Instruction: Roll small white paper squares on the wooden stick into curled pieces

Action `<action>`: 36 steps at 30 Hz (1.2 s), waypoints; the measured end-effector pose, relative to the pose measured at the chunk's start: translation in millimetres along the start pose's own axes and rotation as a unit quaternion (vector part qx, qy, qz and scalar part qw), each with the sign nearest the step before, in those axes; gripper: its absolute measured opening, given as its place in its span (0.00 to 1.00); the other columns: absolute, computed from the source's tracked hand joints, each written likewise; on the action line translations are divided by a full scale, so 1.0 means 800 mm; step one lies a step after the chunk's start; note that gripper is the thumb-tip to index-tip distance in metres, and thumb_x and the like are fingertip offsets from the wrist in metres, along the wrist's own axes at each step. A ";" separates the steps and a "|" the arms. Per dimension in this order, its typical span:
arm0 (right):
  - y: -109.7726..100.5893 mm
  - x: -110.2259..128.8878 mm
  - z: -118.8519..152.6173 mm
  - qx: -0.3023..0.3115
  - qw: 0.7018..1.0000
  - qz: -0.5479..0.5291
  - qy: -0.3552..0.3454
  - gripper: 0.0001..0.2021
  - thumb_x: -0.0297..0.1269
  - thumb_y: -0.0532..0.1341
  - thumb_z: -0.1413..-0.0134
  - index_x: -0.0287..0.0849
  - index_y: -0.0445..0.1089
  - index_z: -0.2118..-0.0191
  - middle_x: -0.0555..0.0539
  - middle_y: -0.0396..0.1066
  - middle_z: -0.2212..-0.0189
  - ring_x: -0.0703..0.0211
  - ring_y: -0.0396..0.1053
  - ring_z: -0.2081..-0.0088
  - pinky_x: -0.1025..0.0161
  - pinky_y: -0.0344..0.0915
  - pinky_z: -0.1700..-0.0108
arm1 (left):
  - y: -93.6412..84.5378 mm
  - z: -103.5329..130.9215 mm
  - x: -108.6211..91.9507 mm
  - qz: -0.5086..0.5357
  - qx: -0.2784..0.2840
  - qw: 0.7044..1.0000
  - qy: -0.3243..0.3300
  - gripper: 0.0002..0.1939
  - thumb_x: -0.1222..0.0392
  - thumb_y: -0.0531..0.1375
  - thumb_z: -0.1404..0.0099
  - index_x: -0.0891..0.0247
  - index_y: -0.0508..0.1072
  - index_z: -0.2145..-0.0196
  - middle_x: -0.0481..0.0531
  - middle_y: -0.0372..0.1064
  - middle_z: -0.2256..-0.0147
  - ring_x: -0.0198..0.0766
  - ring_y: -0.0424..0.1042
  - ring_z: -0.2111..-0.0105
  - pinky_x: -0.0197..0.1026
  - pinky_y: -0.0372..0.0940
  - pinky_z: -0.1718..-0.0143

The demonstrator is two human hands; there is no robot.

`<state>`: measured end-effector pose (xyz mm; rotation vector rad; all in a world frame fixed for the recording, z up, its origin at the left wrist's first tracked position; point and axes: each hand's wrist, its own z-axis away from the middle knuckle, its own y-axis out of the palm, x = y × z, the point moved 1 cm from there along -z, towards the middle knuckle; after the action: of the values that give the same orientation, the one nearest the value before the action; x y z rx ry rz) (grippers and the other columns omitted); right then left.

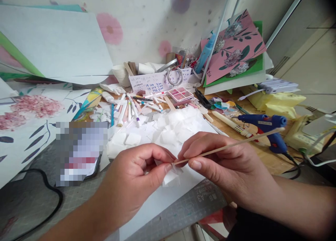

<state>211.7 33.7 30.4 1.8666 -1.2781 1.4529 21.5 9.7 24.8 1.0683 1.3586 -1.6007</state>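
Wooden stick: thin, held slantwise above white sheet. Left hand: thumb and forefinger pinching paper scrap at stick's tip, contact partly hidden. Right hand: fingertips gripping shaft. Cutting mat: "A3", adjoining characters unclear. Paper pile: just beyond hands. Card: handwritten "4:00", "7:00", "2:00"; wire coil overlaps it. Glue gun: blue, label illegible. Phone: screen pixelated.

The screen of the phone is pixelated. The left hand hides the tip of the stick. Faint writing on the card is illegible. The left edge crops the painting.
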 end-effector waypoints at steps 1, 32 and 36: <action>0.000 0.001 0.000 0.000 1.000 0.007 -0.005 0.02 0.31 0.64 0.40 0.41 0.73 0.65 0.46 0.76 0.67 0.59 0.76 0.63 0.64 0.72 0.62 | 0.001 0.001 -0.001 -0.003 -0.002 1.000 0.001 0.04 0.64 0.60 0.42 0.59 0.74 0.73 0.48 0.77 0.73 0.38 0.75 0.72 0.36 0.68 0.71; -0.004 -0.011 -0.006 0.016 0.988 -0.142 0.054 0.04 0.30 0.65 0.41 0.43 0.77 0.65 0.49 0.76 0.69 0.63 0.76 0.65 0.66 0.74 0.59 | -0.002 0.008 0.017 -0.060 0.014 0.975 0.215 0.15 0.73 0.60 0.38 0.50 0.71 0.63 0.46 0.67 0.51 0.40 0.71 0.48 0.39 0.66 0.50; -0.003 -0.011 -0.005 0.026 0.987 -0.149 0.062 0.03 0.29 0.65 0.41 0.42 0.77 0.64 0.50 0.76 0.69 0.65 0.76 0.65 0.68 0.74 0.59 | -0.004 0.009 0.016 -0.079 0.010 0.973 0.218 0.14 0.72 0.60 0.38 0.50 0.72 0.63 0.46 0.69 0.51 0.40 0.71 0.48 0.40 0.66 0.49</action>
<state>211.9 41.2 24.2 1.8728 -0.8670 1.4254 13.5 2.7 14.6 1.4124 1.7544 -1.5504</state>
